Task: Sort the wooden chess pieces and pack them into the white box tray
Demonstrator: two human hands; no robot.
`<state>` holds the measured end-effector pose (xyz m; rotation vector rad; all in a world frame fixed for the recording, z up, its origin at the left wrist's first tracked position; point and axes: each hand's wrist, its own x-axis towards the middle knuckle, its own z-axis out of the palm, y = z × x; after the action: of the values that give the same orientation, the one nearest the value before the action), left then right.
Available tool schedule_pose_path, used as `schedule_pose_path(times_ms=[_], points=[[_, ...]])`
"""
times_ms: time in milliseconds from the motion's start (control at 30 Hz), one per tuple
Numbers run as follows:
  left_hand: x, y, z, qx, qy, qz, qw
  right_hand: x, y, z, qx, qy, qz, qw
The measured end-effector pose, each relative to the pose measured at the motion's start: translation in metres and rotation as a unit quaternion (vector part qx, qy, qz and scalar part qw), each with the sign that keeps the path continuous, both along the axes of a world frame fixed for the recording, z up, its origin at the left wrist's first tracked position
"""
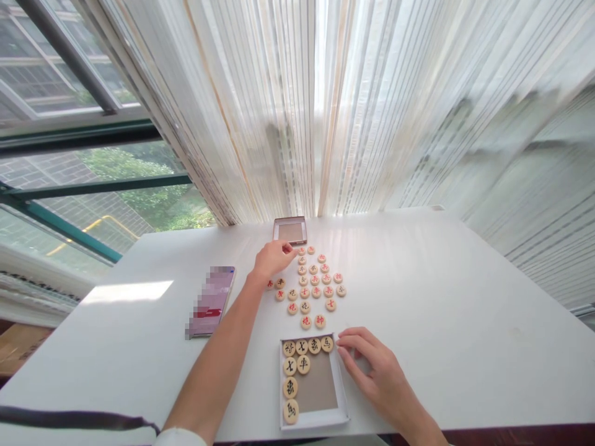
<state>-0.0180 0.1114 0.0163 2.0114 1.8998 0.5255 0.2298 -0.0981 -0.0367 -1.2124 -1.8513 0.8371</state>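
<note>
Several round wooden chess pieces (313, 282) with red and black characters lie loose in the middle of the white table (465, 322). My left hand (273, 258) reaches out over their far left edge, fingers curled and pinched at a piece; what it grips is hidden. Near me stands a shallow white box tray (343, 396) holding several black-lettered pieces (302, 364) along its top and left side. My right hand (372, 365) rests with fingers spread against the tray's upper right corner, touching its rim.
A small empty box lid (290, 230) sits at the table's far side by the striped curtain (353, 105). A phone (211, 300) lies left of my left arm. A window (83, 161) is at the left.
</note>
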Motion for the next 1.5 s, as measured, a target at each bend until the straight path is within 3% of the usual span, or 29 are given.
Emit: schedule_pose_path(times_ms=[100, 300, 400, 800, 1133, 1500], points=[[-0.007, -0.001, 0.006, -0.013, -0.014, -0.026, 0.999, 0.0, 0.0, 0.001, 0.001, -0.001, -0.003, 1.0], [-0.019, -0.018, 0.032, -0.119, -0.042, -0.201, 0.972, 0.0, 0.0, 0.004, 0.007, -0.004, -0.007, 1.0], [-0.023, -0.028, 0.039, -0.153, -0.029, -0.239, 0.958, -0.001, 0.0, 0.004, 0.006, -0.007, -0.009, 1.0], [-0.023, -0.033, 0.016, -0.146, 0.02, -0.224, 0.963, -0.003, 0.0, 0.006, 0.017, -0.015, -0.02, 1.0], [-0.027, -0.023, 0.014, -0.128, 0.026, -0.215, 0.968, -0.001, -0.001, 0.003, -0.002, -0.007, -0.006, 1.0], [-0.035, -0.008, 0.01, -0.096, 0.033, -0.159, 0.982, -0.001, 0.0, 0.002, 0.005, -0.005, -0.009, 1.0]])
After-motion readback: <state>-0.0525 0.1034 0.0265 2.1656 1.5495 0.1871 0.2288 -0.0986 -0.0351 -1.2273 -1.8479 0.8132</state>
